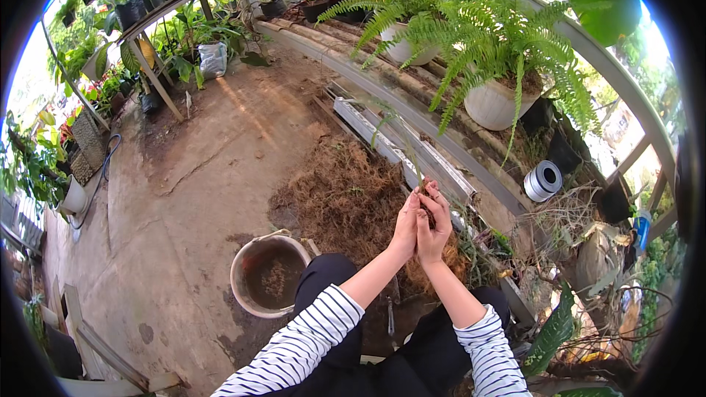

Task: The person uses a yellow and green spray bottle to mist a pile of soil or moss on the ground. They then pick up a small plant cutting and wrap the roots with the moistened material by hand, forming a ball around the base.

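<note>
My left hand (407, 225) and my right hand (434, 223) are pressed together around the base of a thin green plant stem (415, 160). Brown fibre or soil shows between the fingertips. The stem leans up and away from the hands, over white metal channels (386, 140). Below and left of the hands a heap of brown fibrous material (342, 193) lies on the ground. A round bucket (239, 281) with murky water and some floating brown bits stands by my left knee. How much of the plant's base the palms cover cannot be seen.
Potted ferns (496, 102) stand on a slatted bench at the upper right. A silver roll (543, 181) lies right of the hands, near dry twigs (562, 212). A tool with a metal shaft (390, 317) is between my legs. Potted plants and a blue hose (105, 168) are at the left.
</note>
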`<action>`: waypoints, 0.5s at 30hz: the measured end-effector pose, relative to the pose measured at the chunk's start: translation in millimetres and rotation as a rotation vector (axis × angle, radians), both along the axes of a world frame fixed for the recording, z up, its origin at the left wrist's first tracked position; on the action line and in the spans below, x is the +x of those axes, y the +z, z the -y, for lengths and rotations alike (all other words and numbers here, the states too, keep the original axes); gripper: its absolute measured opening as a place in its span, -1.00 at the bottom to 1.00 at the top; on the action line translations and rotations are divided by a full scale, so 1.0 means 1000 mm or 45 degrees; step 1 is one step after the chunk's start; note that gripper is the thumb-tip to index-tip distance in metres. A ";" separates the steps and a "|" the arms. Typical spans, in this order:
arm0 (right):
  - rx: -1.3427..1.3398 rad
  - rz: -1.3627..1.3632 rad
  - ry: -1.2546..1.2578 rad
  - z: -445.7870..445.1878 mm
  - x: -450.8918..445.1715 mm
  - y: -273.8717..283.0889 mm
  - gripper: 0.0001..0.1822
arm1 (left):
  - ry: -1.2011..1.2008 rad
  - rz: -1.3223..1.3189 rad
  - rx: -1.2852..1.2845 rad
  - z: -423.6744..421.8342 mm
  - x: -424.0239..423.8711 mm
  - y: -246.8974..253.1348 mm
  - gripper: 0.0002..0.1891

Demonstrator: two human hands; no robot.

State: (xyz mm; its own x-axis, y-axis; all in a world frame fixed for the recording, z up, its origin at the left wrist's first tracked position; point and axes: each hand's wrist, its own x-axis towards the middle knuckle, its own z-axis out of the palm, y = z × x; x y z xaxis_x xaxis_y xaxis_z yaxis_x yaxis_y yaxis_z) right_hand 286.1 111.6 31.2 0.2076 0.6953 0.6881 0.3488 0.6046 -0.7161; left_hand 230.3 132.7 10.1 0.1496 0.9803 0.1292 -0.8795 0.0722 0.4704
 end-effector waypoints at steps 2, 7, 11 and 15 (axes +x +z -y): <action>-0.027 0.000 0.015 -0.002 -0.003 0.003 -0.77 | 0.031 -0.052 -0.012 -0.004 0.000 -0.001 -0.53; -0.126 -0.122 0.011 -0.013 -0.004 -0.009 -0.78 | 0.086 -0.146 -0.056 -0.009 -0.003 -0.001 -0.55; -0.177 -0.148 -0.026 -0.016 -0.009 -0.015 -0.81 | 0.072 -0.165 -0.135 -0.011 -0.006 -0.009 -0.58; -0.214 -0.237 -0.059 -0.016 -0.011 -0.022 -0.83 | 0.002 -0.186 -0.140 -0.014 -0.006 -0.014 -0.59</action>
State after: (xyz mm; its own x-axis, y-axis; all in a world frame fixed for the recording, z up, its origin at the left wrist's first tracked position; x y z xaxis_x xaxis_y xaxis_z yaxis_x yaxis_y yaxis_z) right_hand 275.4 128.1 8.9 0.3542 0.7837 0.5102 0.2258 0.4578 -0.8599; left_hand 224.8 146.5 -4.4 0.1573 0.9875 -0.0021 -0.8024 0.1291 0.5826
